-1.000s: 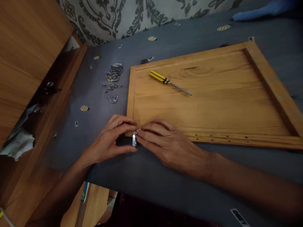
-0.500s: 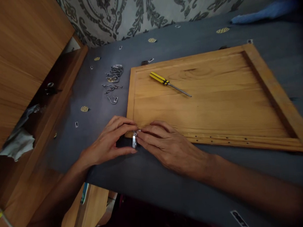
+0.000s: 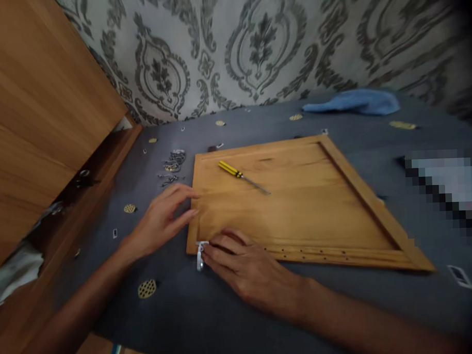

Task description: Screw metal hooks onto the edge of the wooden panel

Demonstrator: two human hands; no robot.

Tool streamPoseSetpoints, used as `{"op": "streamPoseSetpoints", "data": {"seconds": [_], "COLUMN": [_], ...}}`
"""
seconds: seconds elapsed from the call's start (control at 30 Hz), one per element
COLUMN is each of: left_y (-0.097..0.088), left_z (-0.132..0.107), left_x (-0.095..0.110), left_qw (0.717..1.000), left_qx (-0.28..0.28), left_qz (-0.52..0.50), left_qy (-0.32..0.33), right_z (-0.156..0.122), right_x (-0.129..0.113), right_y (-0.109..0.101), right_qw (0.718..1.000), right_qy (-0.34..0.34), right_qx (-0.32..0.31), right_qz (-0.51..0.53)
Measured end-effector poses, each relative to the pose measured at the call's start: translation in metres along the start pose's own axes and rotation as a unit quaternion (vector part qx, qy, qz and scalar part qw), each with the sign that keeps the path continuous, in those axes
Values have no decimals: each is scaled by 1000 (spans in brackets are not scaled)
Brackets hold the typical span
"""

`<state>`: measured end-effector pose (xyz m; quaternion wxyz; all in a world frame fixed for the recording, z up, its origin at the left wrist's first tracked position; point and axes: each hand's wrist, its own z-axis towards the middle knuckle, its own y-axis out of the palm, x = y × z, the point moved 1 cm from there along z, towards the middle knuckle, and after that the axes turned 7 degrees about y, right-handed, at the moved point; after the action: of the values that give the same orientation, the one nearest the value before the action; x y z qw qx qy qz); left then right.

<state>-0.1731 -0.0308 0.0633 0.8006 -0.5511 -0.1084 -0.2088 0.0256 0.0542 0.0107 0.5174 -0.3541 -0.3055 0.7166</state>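
A wooden panel [image 3: 299, 206] lies flat on a grey table [image 3: 233, 311]. A small metal hook [image 3: 200, 255] sits at the panel's near left corner. My right hand [image 3: 242, 264] rests on that corner, fingertips pressed on the hook's plate. My left hand [image 3: 160, 221] hovers beside the panel's left edge, fingers stretched out and apart, holding nothing. A yellow-handled screwdriver [image 3: 239, 176] lies on the panel, toward its far left.
A heap of metal hooks [image 3: 173, 166] lies left of the panel. Small perforated discs [image 3: 147, 288] and little tags are scattered about. A blue cloth [image 3: 353, 101] lies at the back. A wooden cabinet [image 3: 40, 101] stands at the left. Patterned wallpaper behind.
My head has lifted, so more wall shows. My left hand has let go of the hook and moved up and left, opening. My right hand stays on the hook.
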Motion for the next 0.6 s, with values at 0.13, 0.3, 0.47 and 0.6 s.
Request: {"op": "streamPoseSetpoints", "data": {"seconds": [0.13,0.3,0.47,0.6], "left_y": [13,45,49,21], "left_z": [53,97,103,99], "left_x": [-25,-44,-47,-40], "left_qw": [998,990,985,988], "left_qx": [2,-62,-107,-104], "left_qz": [53,83,93,74], "left_qy": [41,96,98,88], "right_z": [-1,-1,0,0], "right_x": [0,0,0,1], "right_y": [1,0,0,-1], "right_qw": [1000,999,998,998], "right_qy": [-8,-9,-10,-11], "right_qx": [-8,-44,-57,-56], "right_qz": [-8,-25,-19,-12]}}
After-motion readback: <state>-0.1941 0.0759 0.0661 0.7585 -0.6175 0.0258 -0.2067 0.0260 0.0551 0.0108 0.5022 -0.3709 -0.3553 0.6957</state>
